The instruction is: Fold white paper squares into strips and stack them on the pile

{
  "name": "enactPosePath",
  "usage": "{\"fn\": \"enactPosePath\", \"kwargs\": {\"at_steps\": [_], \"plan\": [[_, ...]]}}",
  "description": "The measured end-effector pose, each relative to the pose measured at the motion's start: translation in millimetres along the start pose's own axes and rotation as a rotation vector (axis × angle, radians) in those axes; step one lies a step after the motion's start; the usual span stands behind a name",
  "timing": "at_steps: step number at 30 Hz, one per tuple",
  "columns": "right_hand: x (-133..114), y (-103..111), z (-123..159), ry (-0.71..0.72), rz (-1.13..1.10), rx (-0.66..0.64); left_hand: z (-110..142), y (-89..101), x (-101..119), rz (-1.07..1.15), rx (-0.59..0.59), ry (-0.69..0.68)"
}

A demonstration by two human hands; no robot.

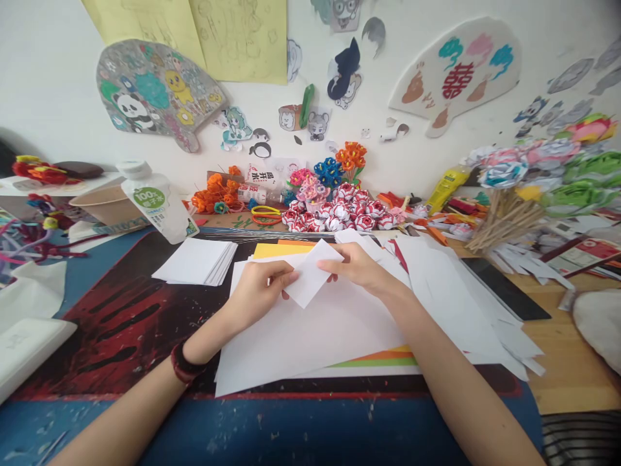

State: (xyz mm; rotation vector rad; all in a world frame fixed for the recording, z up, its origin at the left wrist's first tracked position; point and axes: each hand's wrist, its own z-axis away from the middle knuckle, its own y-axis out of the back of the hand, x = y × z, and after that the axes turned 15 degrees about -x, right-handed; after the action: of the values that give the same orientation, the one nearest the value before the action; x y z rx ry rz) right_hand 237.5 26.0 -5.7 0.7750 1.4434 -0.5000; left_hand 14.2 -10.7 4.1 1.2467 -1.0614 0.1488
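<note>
A small square of white paper (309,277) is held up between both hands, tilted so its corners point up and down. My left hand (257,291) pinches its left edge between thumb and fingers. On the opposite side, my right hand (356,265) grips the upper right edge, thumb on top. Beneath them lies a large white sheet (310,343) over sheets of coloured paper (383,358). To the left rests a stack of white paper squares (194,260).
White paper sheets and strips (451,298) spread out on the right, beside a dark flat panel (504,288). Along the back stand a white bottle (158,200), red-and-white paper flowers (339,210) and a yellow bottle (446,189). A white packet (32,349) lies at the left.
</note>
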Motion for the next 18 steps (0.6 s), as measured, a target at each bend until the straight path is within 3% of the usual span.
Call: {"fn": "enactPosePath", "kwargs": {"at_steps": [4, 8, 11, 18], "plan": [[0, -9, -2, 0.051, 0.005, 0.067, 1, -2.6, 0, -0.086, -0.06, -0.001], [2, -16, -4, 0.055, -0.004, 0.078, 2, -6.1, 0, -0.19, 0.015, 0.004], [4, -19, -6, 0.047, 0.048, 0.057, 1, -8.4, 1, -0.098, 0.035, 0.0], [2, -29, -8, 0.102, 0.388, 0.149, -3, -17.7, 1, 0.113, 0.074, 0.036]]}}
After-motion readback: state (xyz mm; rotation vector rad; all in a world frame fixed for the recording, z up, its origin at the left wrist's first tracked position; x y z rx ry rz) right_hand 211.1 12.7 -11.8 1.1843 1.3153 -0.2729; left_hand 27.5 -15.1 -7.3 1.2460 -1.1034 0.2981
